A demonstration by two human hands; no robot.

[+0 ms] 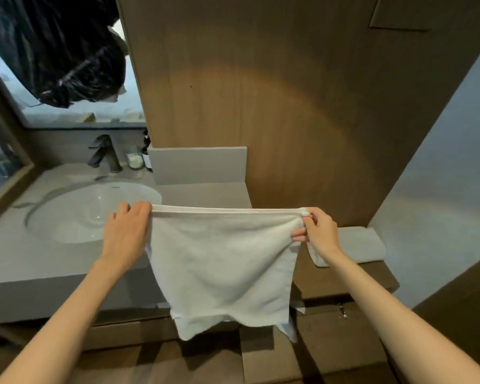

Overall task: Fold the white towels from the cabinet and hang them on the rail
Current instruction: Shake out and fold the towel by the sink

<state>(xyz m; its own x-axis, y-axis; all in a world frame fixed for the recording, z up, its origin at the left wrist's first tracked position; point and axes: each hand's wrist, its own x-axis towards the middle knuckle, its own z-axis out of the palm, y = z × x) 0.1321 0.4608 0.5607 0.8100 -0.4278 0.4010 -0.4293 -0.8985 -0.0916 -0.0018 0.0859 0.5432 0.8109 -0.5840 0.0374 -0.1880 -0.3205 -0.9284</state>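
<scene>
Here I see both hands raised in front of the wood wall panel (302,112), a white towel (222,261) stretched between them. Left hand (126,231): fingers closed over the towel's top left corner. Right hand (317,231): fingers pinched on the top right corner. Top hem taut and level; the cloth hangs free, doubled, lower edges uneven. Sink (75,214) in the grey tabletop (17,261) at left, faucet (103,153) behind it. A folded towel (355,245) lies on the shelf (372,278) just beyond the right hand.
</scene>
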